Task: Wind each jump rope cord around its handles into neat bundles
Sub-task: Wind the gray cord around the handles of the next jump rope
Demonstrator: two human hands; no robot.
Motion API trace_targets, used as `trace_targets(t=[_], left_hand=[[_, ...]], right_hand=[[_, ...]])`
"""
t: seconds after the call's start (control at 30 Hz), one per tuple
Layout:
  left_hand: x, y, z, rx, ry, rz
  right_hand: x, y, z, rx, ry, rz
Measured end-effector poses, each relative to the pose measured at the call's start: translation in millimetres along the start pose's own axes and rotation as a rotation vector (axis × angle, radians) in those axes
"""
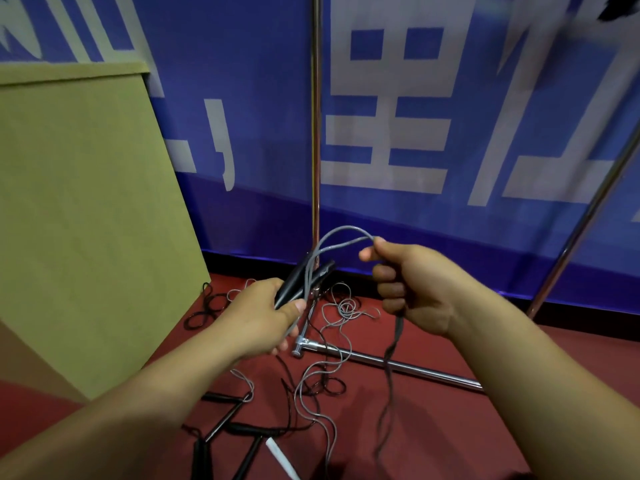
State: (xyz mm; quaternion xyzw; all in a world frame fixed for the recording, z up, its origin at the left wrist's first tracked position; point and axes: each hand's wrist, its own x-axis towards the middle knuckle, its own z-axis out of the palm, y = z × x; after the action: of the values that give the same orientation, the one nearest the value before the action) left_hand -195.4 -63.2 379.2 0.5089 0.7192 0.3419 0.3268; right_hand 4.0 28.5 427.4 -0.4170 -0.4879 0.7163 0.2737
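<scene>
My left hand [261,315] grips a pair of dark jump rope handles [304,280] held together, pointing up and to the right. A grey cord [341,237] loops from the handles' top across to my right hand [412,285], which pinches it between thumb and forefinger. A dark strap [389,362] hangs down from under my right hand. The rest of the grey cord [320,372] trails in loose curls down to the red floor.
More ropes lie on the red floor [433,410]: black cords [204,311], dark handles [230,415] and a white handle [282,457]. A chrome stand's pole [316,133] and foot bar [398,365] stand ahead. A cardboard box [86,202] is left, a blue banner [450,150] behind.
</scene>
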Motion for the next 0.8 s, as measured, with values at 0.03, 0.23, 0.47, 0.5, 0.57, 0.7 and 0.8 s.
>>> trace_targets(t=[0.03, 0.23, 0.47, 0.5, 0.57, 0.7, 0.8], left_hand=[[-0.4, -0.1, -0.4, -0.015, 0.006, -0.004], [-4.4, 4.5, -2.2, -0.158, 0.027, 0.001], [-12.7, 24.4, -0.7, -0.440, -0.093, 0.066], [-14.3, 26.3, 1.2, -0.443, -0.115, 0.074], [-16.4, 29.3, 5.7, -0.453, -0.129, 0.089], [-11.8, 32.1, 7.6, -0.544, 0.010, 0.109], [-6.8, 29.0, 2.7, -0.577, 0.112, 0.108]], right_hand=[[3.0, 1.6, -1.3, -0.030, 0.019, 0.005], [10.2, 0.7, -9.0, -0.200, 0.244, -0.089], [6.6, 7.3, -10.0, -0.490, 0.269, -0.255], [6.5, 9.5, -5.8, -0.458, 0.219, -0.247], [8.2, 16.4, 3.4, -0.400, 0.108, -0.192], [3.2, 30.0, 20.7, -0.377, -0.099, -0.024], [-0.9, 35.9, 24.4, -0.392, -0.244, -0.019]])
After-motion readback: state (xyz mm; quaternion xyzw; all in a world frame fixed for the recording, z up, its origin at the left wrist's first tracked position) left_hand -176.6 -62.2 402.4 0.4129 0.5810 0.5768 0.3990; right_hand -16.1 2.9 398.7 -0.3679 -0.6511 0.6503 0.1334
